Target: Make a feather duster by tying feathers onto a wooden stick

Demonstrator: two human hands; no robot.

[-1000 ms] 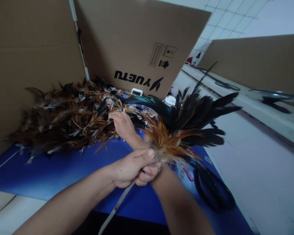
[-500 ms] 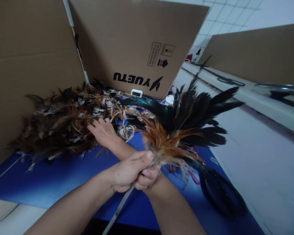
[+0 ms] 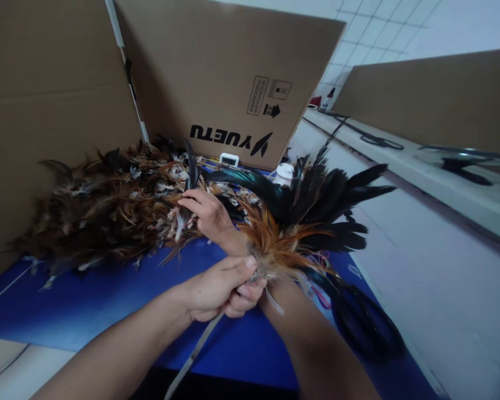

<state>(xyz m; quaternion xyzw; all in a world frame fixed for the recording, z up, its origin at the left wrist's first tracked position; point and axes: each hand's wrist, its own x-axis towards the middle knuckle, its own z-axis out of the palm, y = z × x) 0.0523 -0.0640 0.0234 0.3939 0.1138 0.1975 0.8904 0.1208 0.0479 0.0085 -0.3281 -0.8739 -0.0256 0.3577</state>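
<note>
My left hand (image 3: 229,286) is closed round the base of a feather bundle (image 3: 270,239) on a thin pale stick (image 3: 195,353). Orange-brown feathers ring the base, and long black and green-sheened ones fan out to the right. My right arm crosses beneath the left hand. At the edge of a large feather pile (image 3: 108,205), my right hand (image 3: 210,216) has its fingers drawn together on a dark feather (image 3: 191,165) that stands up from them; its lower end is partly hidden. Black-handled scissors (image 3: 366,322) lie to the right, partly under the bundle.
Cardboard panels (image 3: 229,66) wall the left and back of the blue tabletop (image 3: 120,294). At the back stand a small white digital display (image 3: 229,160) and a white round item (image 3: 284,174). Pink strings (image 3: 320,294) lie near the scissors. A ledge (image 3: 416,166) runs along the right.
My right hand has moved right from the pile, and a dark feather now stands up at its fingers. The left hand still holds the bundle, as the view shifts slightly.
</note>
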